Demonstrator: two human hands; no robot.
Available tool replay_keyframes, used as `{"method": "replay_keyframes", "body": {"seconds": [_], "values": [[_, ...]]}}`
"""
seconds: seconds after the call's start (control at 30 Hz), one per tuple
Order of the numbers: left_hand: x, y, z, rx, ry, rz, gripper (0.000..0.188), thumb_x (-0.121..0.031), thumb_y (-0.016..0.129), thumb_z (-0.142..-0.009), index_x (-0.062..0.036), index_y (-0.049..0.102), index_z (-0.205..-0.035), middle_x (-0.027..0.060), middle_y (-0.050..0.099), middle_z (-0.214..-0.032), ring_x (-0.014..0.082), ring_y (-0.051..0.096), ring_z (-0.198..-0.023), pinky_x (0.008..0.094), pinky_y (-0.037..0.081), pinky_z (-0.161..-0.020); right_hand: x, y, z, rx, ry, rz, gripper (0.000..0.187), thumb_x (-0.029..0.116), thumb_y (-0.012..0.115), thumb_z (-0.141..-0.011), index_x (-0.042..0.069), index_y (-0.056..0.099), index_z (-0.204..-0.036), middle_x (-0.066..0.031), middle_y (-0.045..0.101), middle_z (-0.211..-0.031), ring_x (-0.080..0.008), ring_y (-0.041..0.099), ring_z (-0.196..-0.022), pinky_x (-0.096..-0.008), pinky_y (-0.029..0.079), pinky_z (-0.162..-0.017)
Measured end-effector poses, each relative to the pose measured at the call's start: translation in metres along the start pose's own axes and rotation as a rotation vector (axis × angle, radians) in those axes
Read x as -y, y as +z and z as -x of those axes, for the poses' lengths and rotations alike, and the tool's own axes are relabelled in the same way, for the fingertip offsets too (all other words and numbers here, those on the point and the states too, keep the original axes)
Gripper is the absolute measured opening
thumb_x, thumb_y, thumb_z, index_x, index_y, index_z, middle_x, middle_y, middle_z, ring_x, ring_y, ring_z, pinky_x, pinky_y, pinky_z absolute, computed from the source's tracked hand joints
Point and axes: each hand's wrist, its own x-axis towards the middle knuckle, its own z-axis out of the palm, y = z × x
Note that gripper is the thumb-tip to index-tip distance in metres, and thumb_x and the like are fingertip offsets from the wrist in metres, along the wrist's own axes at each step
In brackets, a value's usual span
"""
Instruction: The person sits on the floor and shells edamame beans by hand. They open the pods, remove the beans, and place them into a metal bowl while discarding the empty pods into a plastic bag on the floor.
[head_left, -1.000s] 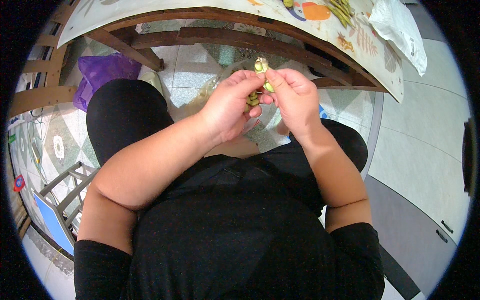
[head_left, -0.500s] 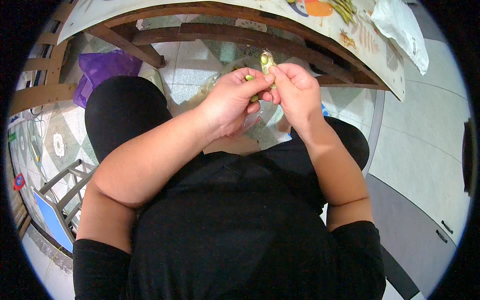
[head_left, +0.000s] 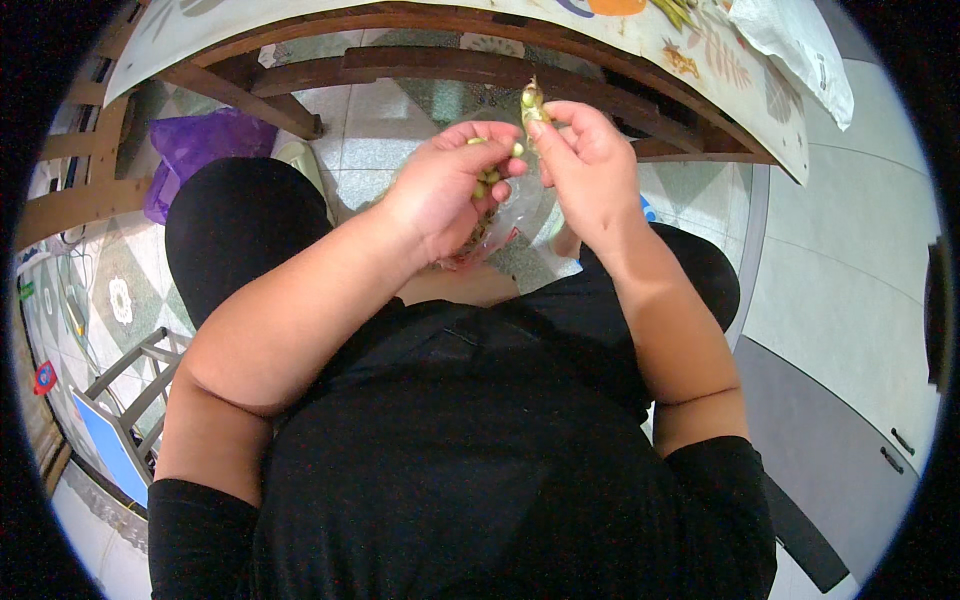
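Note:
My left hand [head_left: 440, 180] is closed around several green shelled beans [head_left: 487, 181]. One pale bean [head_left: 517, 150] sits at its thumb and fingertips. Just to the right, my right hand [head_left: 592, 170] pinches a split bean pod [head_left: 532, 105] upright between thumb and fingers. The pod's pale inside shows, with a light green bean in its upper part. The two hands are slightly apart, above my lap. Below them, partly hidden by the left hand, hangs or lies a clear plastic bag [head_left: 512, 218]; its contents are hard to make out.
Ahead stands a wooden table with a patterned cover [head_left: 250, 22]. Green pods [head_left: 674, 12] and a white plastic bag [head_left: 800, 60] lie on it. A purple bag [head_left: 207, 150] rests on the floor at the left, and a metal-framed blue stool [head_left: 112, 440] stands nearer. Grey cabinet doors [head_left: 830, 430] are at the right.
My hands have moved apart. The left has drawn back a little with the beans, one now at its fingertips; the right holds the pod slightly higher.

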Motion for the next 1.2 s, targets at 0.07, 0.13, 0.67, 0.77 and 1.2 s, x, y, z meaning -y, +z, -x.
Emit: {"method": "replay_keyframes", "body": {"seconds": [0.07, 0.13, 0.67, 0.77, 1.2], "values": [[-0.004, -0.005, -0.004, -0.060, 0.030, 0.014, 0.016, -0.015, 0.046, -0.083, -0.0027, 0.050, -0.093, 0.0032, 0.052, -0.074, 0.0105, 0.049, -0.067, 0.0194, 0.038, -0.053, -0.004, -0.007, -0.005, -0.009, -0.005, 0.155, 0.025, 0.022, 0.054, -0.079, 0.001, 0.055, -0.092, -0.0106, 0.060, -0.072, -0.0165, 0.057, -0.061, -0.0282, 0.045, -0.057], [-0.011, -0.006, -0.007, -0.091, 0.045, 0.056, 0.018, -0.018, 0.045, -0.084, -0.0029, 0.050, -0.093, 0.0028, 0.052, -0.075, 0.0107, 0.049, -0.067, 0.0203, 0.039, -0.055, -0.016, -0.012, -0.009, -0.007, -0.041, 0.290, 0.029, 0.028, 0.054, -0.077, 0.003, 0.057, -0.092, -0.0143, 0.061, -0.076, -0.0235, 0.059, -0.067, -0.0320, 0.046, -0.061], [-0.034, -0.008, 0.000, -0.097, 0.016, 0.176, 0.021, -0.017, 0.040, -0.084, -0.0027, 0.047, -0.098, 0.0022, 0.049, -0.077, 0.0122, 0.048, -0.066, 0.0208, 0.036, -0.050, 0.036, -0.028, 0.011, -0.070, -0.341, 0.496, 0.018, 0.022, 0.060, -0.073, 0.005, 0.058, -0.066, -0.0131, 0.055, -0.063, -0.0271, 0.054, -0.060, -0.0325, 0.042, -0.054], [-0.037, -0.004, 0.000, -0.075, 0.023, 0.202, 0.025, -0.008, 0.041, -0.080, -0.0021, 0.044, -0.104, 0.0015, 0.046, -0.074, 0.0118, 0.045, -0.063, 0.0196, 0.033, -0.046, 0.051, -0.048, -0.006, -0.371, -0.492, 0.501, 0.019, 0.023, 0.061, -0.073, 0.005, 0.058, -0.066, -0.0118, 0.053, -0.060, -0.0251, 0.052, -0.057, -0.0307, 0.042, -0.054], [-0.043, 0.001, 0.012, 0.041, 0.060, -0.063, 0.020, -0.017, 0.046, -0.085, -0.0069, 0.051, -0.101, -0.0061, 0.035, -0.058, 0.0030, 0.029, -0.047, 0.0159, 0.020, -0.038, 0.062, -0.078, -0.065, -0.527, -0.551, 0.830, 0.014, 0.017, 0.056, -0.075, 0.005, 0.058, -0.082, -0.0089, 0.056, -0.080, -0.0237, 0.053, -0.073, -0.0330, 0.043, -0.065]]}}
